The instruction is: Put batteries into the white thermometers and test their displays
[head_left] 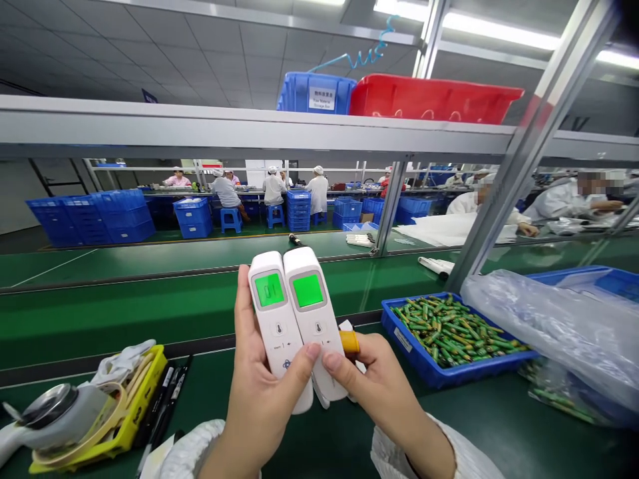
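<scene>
Two white handheld thermometers with green lit screens are held side by side above the bench. My left hand (264, 392) is wrapped round the left thermometer (279, 339), whose screen shows faint digits. Its thumb reaches across to the lower part of the right thermometer (310, 326), whose screen is plain green. My right hand (379, 379) grips that right thermometer from its side, thumb on its front near the small printed marks. A yellow finger cover (349, 342) is on one of my right fingers. The backs of both thermometers are hidden.
Right of my hands stands a blue tray (434, 379) of green batteries, beside clear plastic bags (554, 332). At left lie a yellow tray (144, 399), a tape dispenser (64, 416) and pens (167, 399). Ahead runs a green conveyor belt (124, 306) under a shelf (200, 130); co-workers sit beyond.
</scene>
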{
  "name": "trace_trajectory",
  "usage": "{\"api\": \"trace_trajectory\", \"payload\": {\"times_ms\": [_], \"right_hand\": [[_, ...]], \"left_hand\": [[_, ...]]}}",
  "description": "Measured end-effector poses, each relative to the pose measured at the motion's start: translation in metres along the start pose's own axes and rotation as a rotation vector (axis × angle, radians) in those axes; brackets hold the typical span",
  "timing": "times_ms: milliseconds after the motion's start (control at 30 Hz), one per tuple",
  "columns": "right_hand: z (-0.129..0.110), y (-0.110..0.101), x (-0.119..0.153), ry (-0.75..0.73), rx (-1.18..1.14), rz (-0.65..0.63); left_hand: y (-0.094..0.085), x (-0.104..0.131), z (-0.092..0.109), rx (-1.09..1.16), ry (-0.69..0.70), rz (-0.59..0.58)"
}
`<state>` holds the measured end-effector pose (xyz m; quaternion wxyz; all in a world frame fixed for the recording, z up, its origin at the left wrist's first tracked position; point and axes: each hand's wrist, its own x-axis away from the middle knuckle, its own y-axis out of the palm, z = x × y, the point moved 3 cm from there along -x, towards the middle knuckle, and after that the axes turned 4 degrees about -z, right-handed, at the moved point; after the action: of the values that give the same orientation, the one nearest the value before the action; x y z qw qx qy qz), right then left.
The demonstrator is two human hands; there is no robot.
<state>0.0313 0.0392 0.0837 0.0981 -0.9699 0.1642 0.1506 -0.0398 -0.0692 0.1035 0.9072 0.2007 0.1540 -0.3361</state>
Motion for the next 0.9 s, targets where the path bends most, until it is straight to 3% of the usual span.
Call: {"api": "trace_trajectory", "payload": {"times_ms": [167, 267, 433, 567, 900], "right_hand": [[0.007, 0.004, -0.003, -0.001, -0.159, -0.134], [0.010, 0.008, -0.002, 0.004, -0.249, -0.124], [0.006, 0.007, 0.000, -0.002, -0.080, -0.065], [0.001, 0.004, 0.000, 0.037, 0.040, -0.092], [0.001, 0.011, 0.000, 0.198, -0.122, -0.225]], "left_hand": [[0.001, 0.002, 0.000, 0.033, 0.011, -0.001], [0.001, 0.002, -0.001, 0.022, -0.004, 0.006], [0.000, 0.000, -0.004, 0.071, -0.082, 0.011], [0.000, -0.001, -0.006, 0.026, -0.101, 0.009], [0.005, 0.002, -0.007, 0.029, -0.139, -0.004]]}}
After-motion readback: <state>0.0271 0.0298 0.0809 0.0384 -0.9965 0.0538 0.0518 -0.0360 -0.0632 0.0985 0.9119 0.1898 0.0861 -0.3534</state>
